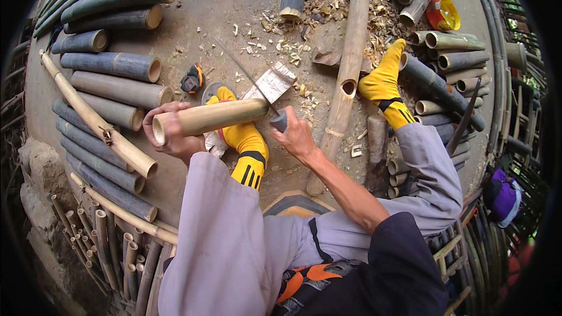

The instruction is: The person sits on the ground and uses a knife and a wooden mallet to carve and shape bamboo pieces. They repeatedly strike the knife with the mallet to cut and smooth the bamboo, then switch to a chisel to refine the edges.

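Note:
My left hand (pixel 188 145) is closed around the near left end of a short bamboo section (pixel 213 119), slightly smeared by motion. This section lies slantwise over my left foot in a yellow sock (pixel 248 143). My right hand (pixel 297 136) grips the grey handle of a long thin-bladed tool (pixel 280 120). Its narrow metal blade runs up and left past the section's far end, close to it; whether they touch I cannot tell. Under the blade sits a pale, scarred wooden block (pixel 270 86). I cannot make out whether the blade has teeth.
A long bamboo pole (pixel 338 111) with a cut hole lies between my feet. An orange-black tape measure (pixel 192 79) rests left of the block. Bamboo sections (pixel 111 67) are stacked on both sides. Shavings (pixel 328 6) cover the ground ahead, near a red-yellow container (pixel 443 14).

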Demonstrator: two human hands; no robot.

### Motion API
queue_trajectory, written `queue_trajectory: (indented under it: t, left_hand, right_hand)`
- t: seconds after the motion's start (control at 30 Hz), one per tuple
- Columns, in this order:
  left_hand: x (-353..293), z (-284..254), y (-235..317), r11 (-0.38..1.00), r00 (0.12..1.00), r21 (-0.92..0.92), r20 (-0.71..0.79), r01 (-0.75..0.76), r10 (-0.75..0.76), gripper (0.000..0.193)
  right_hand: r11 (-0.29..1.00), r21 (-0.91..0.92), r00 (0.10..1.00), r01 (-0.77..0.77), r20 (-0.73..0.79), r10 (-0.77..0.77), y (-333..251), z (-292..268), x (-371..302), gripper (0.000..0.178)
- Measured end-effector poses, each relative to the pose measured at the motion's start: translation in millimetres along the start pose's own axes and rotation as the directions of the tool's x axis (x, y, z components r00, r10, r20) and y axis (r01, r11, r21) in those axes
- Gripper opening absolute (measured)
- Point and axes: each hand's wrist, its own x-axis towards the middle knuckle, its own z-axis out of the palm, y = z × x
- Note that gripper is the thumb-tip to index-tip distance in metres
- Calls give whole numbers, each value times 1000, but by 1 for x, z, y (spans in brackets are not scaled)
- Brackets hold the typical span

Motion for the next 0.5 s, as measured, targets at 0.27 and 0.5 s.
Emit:
queue_trajectory:
  t: [0.27,0.5]
  left_hand:
    - [4,3,7,1000,999,12,37,-5,5,33]
    - [2,6,7,993,993,104,111,-50,38,35]
  right_hand:
    - [955,232,966,183,-221,-131,-33,-22,-24,32]
    - [985,39,983,-169,77,166,35,9,3,32]
